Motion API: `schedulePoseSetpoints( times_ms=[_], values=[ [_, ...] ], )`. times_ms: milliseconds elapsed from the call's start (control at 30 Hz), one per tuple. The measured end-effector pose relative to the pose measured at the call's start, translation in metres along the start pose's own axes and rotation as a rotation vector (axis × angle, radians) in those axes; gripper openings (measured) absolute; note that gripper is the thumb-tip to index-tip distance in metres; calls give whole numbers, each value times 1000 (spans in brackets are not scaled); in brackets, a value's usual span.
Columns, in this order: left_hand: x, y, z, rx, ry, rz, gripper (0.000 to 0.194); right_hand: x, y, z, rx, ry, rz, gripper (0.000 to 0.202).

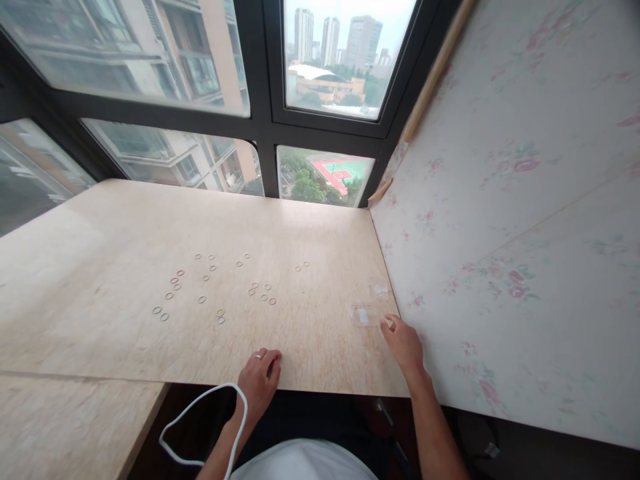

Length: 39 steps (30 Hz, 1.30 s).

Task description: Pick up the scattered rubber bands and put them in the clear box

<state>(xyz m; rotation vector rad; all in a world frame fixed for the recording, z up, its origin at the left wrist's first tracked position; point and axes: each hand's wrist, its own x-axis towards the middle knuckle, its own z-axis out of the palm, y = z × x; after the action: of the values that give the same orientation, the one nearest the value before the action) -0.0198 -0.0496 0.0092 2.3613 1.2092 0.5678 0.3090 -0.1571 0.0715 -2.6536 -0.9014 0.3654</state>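
My left hand [260, 380] rests at the front edge of the tabletop with its fingers loosely curled, a ring on one finger, and nothing visible in it. At the right, my right hand [404, 341] has thumb and fingers drawn together close beside a small clear plastic box [363, 315]. Whether the fingertips touch the box or pinch something tiny is hard to see. Behind the box lies a clear plastic piece [380, 290]. Several small thin rings lie scattered over the left and middle, among them a reddish ring [181, 273] and a dark greenish ring [157, 311].
The pale marbled tabletop [320, 240] ends at dark-framed windows behind and a flower-patterned wall [500, 233] on the right. A white cable [170, 427] loops beside my left forearm. A lower-left surface [65, 420] adjoins the tabletop.
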Motion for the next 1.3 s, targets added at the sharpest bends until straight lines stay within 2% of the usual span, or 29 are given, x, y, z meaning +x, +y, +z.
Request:
schedulePoseSetpoints(
  times_ms=[200, 367, 533, 733, 800, 900, 967, 1067, 1300],
  values=[
    [9, -1, -16, -139, -159, -87, 25, -19, 4, 7, -39, -103, 51, 38],
    [18, 1, -28, -272, -171, -177, 26, -27, 16, 23, -14, -87, 63, 49],
    [34, -14, -39, -275, -66, -264, 29, -32, 25, 42, 54, -108, 36, 58],
    [61, -59, -68, -189, 185, -417, 27, -29, 23, 48, 102, -137, 42, 59],
    [67, -74, -78, -97, 221, -509, 26, -28, 21, 47, 148, -144, 53, 63],
    [71, -93, -87, 39, 160, -645, 25, -26, 18, 46, 182, -139, 60, 65],
    [74, -100, -88, 75, 120, -678, 24, -26, 16, 46, 193, -136, 80, 64],
    [81, -104, -88, 92, 77, -663, 23, -28, 16, 47, 223, -146, 106, 60],
    [97, -98, -92, 142, -59, -613, 22, -33, 17, 46, 258, -140, 108, 56]
  ],
)
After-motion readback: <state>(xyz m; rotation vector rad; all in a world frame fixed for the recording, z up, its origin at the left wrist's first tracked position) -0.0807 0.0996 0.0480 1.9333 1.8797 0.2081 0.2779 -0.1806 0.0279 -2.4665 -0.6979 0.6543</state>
